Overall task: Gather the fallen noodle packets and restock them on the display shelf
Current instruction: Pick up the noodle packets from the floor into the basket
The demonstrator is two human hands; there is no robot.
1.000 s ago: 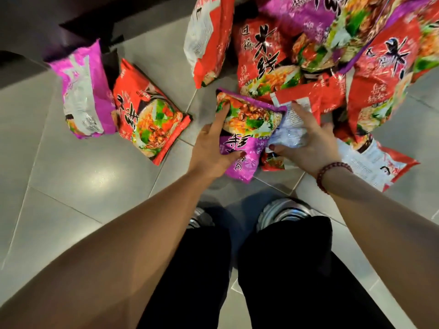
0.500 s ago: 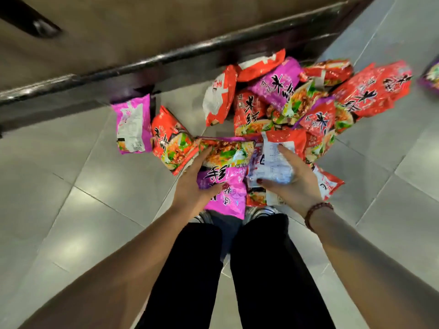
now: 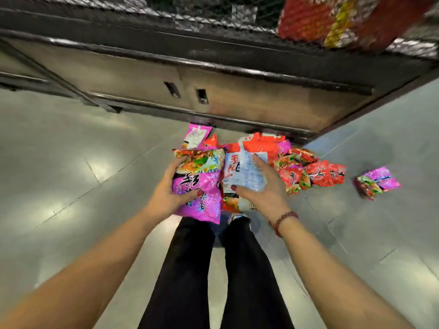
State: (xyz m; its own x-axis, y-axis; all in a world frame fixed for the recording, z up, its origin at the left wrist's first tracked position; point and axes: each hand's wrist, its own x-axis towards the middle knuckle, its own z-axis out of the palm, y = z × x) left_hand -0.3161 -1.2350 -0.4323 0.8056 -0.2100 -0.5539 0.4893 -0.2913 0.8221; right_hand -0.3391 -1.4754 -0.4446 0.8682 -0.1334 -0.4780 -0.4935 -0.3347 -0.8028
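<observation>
left hand (image 3: 166, 194) grips purple packet (image 3: 202, 186), thumb on its face, fingers curled round the left edge. right hand (image 3: 260, 194) grips red packet (image 3: 243, 173), white back up, fingers spread across it. both packets are held over the pile (image 3: 311, 173) on the floor at the shelf (image 3: 237, 67) base. a stray (image 3: 379, 180) lies apart, right. shelf stock (image 3: 332, 17) blurred, cut off; pile partly hidden.

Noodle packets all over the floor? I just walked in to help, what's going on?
A person faces the display shelf, left hand gripping a purple packet, right hand holding a red packet, white back up. A heap of packets lies on the floor at its base, one stray packet apart.
</observation>
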